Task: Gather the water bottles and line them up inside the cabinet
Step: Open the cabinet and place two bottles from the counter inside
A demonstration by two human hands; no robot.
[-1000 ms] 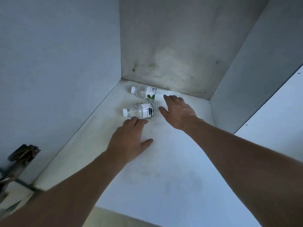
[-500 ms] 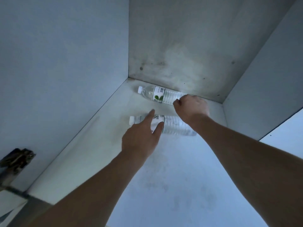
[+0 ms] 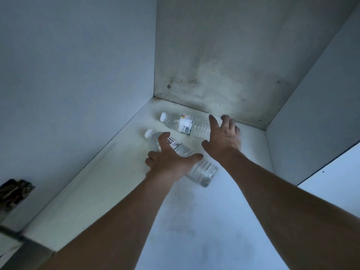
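White laminate all round, and the cabinet is the biggest thing on show: floor, back wall and two side walls, stained at the rear. Both bottles are already inside, so the gathering looks done as far as this view shows; what is left, I'd judge, is the lining up.

Rear bottle lies on its side just in front of the back wall, long axis running nearly along that wall, white cap pointing toward the left side wall, base hidden under the right hand. That hand is spread wide, fingers straight and fanned over the base end. Whether the palm presses it or only hovers, I cannot tell; nothing is curled round it.

Front bottle also lies flat, but skewed: cap up and left beyond the left hand's fingertips, base down and right, nearer the viewer, past the thumb. Its axis angles away from the rear bottle's, so the pair is not yet parallel. The left hand lies across its middle, fingers straight, thumb stretched out over the barrel, a flat wide hold rather than a clasp.

Smallest detail: a dark metal hinge, well away to the left of both hands.
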